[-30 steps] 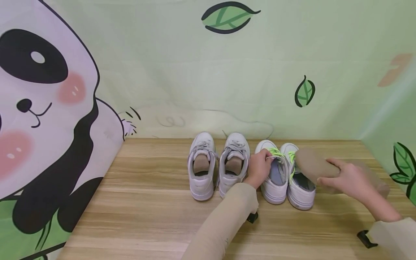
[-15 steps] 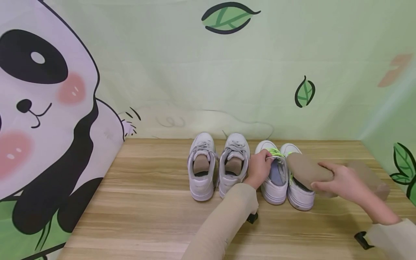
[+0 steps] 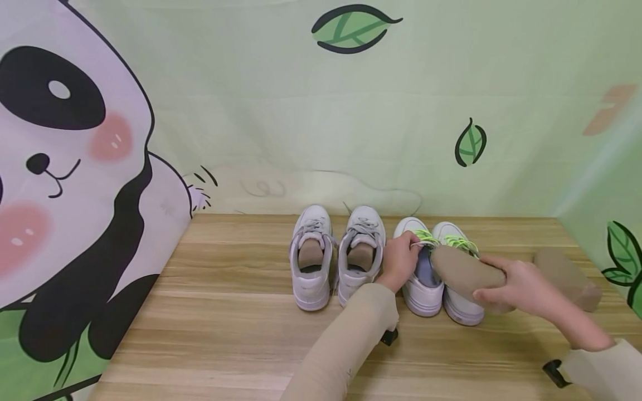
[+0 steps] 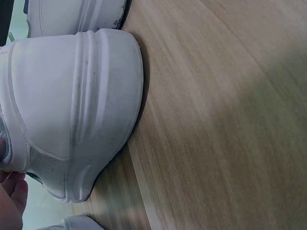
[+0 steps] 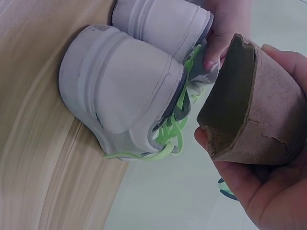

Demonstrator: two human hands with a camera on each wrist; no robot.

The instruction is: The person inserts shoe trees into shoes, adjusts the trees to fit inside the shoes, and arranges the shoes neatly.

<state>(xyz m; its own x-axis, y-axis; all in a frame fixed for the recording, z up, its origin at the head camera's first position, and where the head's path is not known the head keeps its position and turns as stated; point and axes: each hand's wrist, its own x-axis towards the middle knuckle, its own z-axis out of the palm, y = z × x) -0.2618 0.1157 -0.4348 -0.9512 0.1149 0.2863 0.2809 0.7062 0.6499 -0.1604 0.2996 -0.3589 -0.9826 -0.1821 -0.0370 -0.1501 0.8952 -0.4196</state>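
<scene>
Two white sneakers with lime laces stand side by side, heels toward me. My left hand (image 3: 399,257) pinches the tongue of the left sneaker (image 3: 423,299), whose blue-grey insole shows. In my right hand (image 3: 524,287) is a brown moulded-pulp shoe insert (image 3: 466,270), gripped near its back end between thumb and fingers. Its rounded toe points left, just above the left sneaker's opening. It covers much of the right sneaker (image 3: 463,312). The right wrist view shows the insert's hollow, rough-edged back (image 5: 230,100).
Left of them stand two white sneakers with grey laces (image 3: 313,223), each with a brown insert (image 3: 311,253) inside. Another brown insert (image 3: 562,273) lies on the wooden table (image 3: 225,312) at right. A printed cloth (image 3: 251,100) hangs behind.
My right hand has moved left and slightly down, carrying the insert from above the right lime-laced sneaker toward the left one's opening. The left hand has kept its hold on the tongue.
</scene>
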